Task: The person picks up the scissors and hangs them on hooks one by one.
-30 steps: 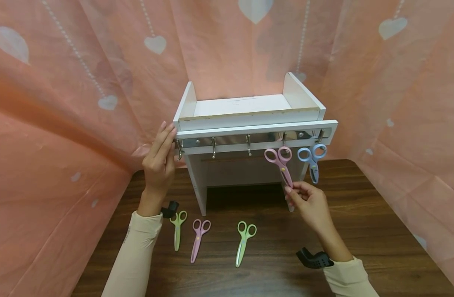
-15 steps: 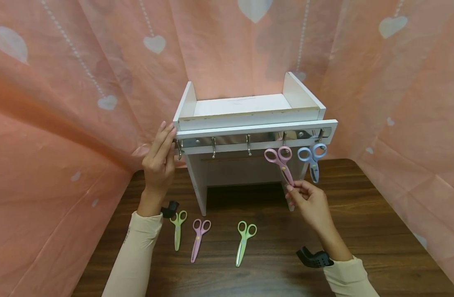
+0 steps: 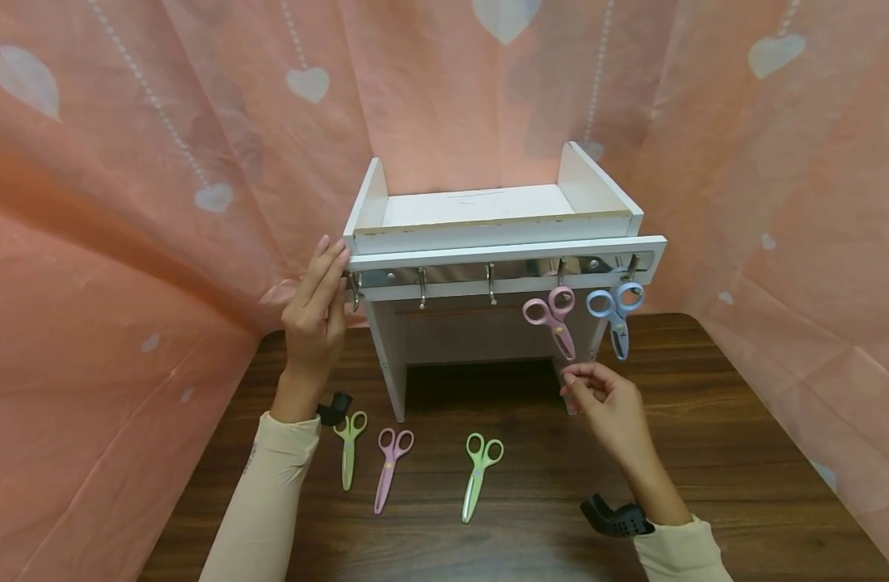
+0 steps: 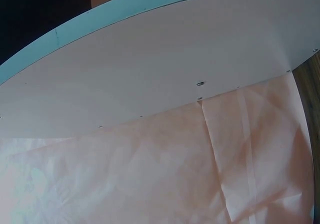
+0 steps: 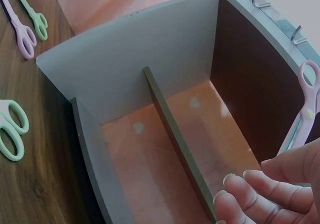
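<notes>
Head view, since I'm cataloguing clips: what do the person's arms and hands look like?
Left hand and right hand are gloveless. The left sleeve and right sleeve are cream, the left with small dark marks. A black device sits at each wrist.

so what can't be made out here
Head view: one handle loop of the leftmost green plastic scissors, partly hidden by the black wrist mount.
Right wrist view: blades of the other green plastic scissors, cut off by the left edge.
Left wrist view: the bare left hand, outside the frame.
</notes>
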`<state>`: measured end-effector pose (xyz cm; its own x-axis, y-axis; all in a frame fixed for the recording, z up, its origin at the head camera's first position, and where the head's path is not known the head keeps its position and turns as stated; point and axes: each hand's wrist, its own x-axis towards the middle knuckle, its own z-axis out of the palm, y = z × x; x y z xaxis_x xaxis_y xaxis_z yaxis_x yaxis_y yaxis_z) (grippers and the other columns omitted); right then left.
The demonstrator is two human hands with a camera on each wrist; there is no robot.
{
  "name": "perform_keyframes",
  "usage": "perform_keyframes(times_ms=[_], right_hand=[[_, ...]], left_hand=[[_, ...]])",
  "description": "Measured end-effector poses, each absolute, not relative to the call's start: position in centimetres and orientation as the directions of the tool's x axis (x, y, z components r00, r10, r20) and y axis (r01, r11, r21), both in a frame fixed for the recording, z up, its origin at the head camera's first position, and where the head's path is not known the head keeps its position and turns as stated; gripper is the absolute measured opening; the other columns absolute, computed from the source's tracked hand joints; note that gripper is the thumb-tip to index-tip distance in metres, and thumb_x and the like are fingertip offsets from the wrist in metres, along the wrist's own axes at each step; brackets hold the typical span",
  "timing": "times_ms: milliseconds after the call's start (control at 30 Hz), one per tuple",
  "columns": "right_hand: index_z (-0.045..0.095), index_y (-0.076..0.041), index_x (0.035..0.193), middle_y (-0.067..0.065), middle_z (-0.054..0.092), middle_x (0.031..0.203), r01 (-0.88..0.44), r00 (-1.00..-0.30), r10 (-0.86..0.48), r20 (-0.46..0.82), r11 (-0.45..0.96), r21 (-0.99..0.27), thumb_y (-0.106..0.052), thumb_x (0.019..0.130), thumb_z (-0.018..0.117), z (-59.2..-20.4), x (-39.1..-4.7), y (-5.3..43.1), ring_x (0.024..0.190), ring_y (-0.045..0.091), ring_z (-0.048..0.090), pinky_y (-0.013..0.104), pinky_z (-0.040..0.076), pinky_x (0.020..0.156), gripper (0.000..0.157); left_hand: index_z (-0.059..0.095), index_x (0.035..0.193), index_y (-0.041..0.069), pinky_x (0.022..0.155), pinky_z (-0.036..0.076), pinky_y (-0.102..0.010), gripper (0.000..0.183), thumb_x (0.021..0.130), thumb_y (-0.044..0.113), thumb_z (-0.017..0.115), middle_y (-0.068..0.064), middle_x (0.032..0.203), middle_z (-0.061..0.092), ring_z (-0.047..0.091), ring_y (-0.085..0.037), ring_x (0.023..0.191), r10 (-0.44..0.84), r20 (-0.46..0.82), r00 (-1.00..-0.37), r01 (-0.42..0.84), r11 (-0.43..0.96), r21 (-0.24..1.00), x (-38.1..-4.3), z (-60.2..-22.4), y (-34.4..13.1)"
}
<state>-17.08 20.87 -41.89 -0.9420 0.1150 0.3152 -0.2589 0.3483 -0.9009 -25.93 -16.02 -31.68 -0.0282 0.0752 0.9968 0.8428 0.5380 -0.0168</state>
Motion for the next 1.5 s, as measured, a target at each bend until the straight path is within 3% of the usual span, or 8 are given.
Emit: perform_keyframes(times_ms=[167, 300, 500, 633, 1067, 1500], right_hand=[[0.071, 0.004, 0.105, 0.014, 0.072, 0.082, -0.268, -0.943, 0.100, 0.318, 0.339, -0.902, -0.006, 0.101, 0.062, -42.5, -16.5, 20.5, 0.062, 0.017, 0.067, 0.025, 0.058, 0.057, 0.014], [0.071, 0.003, 0.106, 0.017, 0.072, 0.085, -0.274, -0.943, 0.088, 0.320, 0.337, -0.901, -0.008, 0.101, 0.062, -42.8, -16.0, 20.1, 0.064, 0.012, 0.068, 0.025, 0.058, 0.058, 0.015], [0.071, 0.001, 0.104, 0.016, 0.072, 0.084, -0.260, -0.948, 0.083, 0.308, 0.359, -0.897, -0.011, 0.101, 0.063, -43.3, -15.6, 19.7, 0.064, 0.019, 0.069, 0.029, 0.060, 0.058, 0.014], [0.071, 0.001, 0.103, 0.016, 0.072, 0.083, -0.262, -0.947, 0.083, 0.311, 0.367, -0.893, -0.010, 0.101, 0.064, -43.4, -15.4, 19.5, 0.063, 0.015, 0.068, 0.033, 0.061, 0.058, 0.013], [0.073, -0.003, 0.099, 0.018, 0.072, 0.082, -0.254, -0.952, 0.061, 0.298, 0.381, -0.889, -0.007, 0.098, 0.067, -43.9, -15.2, 18.8, 0.059, 0.018, 0.067, 0.027, 0.057, 0.054, 0.007], [0.073, -0.001, 0.098, 0.011, 0.071, 0.078, -0.217, -0.970, 0.018, 0.244, 0.396, -0.892, -0.002, 0.095, 0.069, -44.5, -14.8, 17.8, 0.059, 0.018, 0.066, 0.024, 0.055, 0.054, 0.005]], left_hand=[[0.069, 0.122, -0.008, 0.105, 0.051, -0.044, 0.042, 0.084, -0.025, 0.065, -0.022, 0.127, 0.067, 0.058, -0.042, 0.128, 0.069, 0.997, -0.022, 0.841, 0.541, -0.019, -26.0, -31.5, -15.9], [0.070, 0.121, -0.008, 0.105, 0.051, -0.043, 0.043, 0.082, -0.027, 0.065, -0.023, 0.126, 0.068, 0.058, -0.041, 0.127, 0.066, 0.998, -0.024, 0.837, 0.548, -0.016, -26.0, -31.6, -15.8], [0.071, 0.119, -0.008, 0.105, 0.050, -0.042, 0.044, 0.080, -0.027, 0.066, -0.023, 0.124, 0.068, 0.059, -0.045, 0.124, 0.060, 0.998, -0.029, 0.830, 0.557, -0.009, -26.1, -31.7, -15.6], [0.071, 0.119, -0.008, 0.105, 0.051, -0.042, 0.043, 0.080, -0.028, 0.066, -0.023, 0.124, 0.068, 0.059, -0.042, 0.126, 0.056, 0.998, -0.027, 0.830, 0.557, -0.009, -26.0, -31.7, -15.6], [0.071, 0.122, -0.006, 0.106, 0.050, -0.040, 0.043, 0.082, -0.023, 0.069, -0.021, 0.131, 0.066, 0.058, -0.038, 0.128, 0.093, 0.995, -0.046, 0.820, 0.571, -0.015, -25.7, -31.3, -15.7], [0.068, 0.127, -0.005, 0.108, 0.049, -0.042, 0.044, 0.086, -0.019, 0.068, -0.020, 0.136, 0.063, 0.057, -0.042, 0.128, 0.128, 0.990, -0.059, 0.818, 0.574, -0.026, -25.5, -31.3, -15.6]])
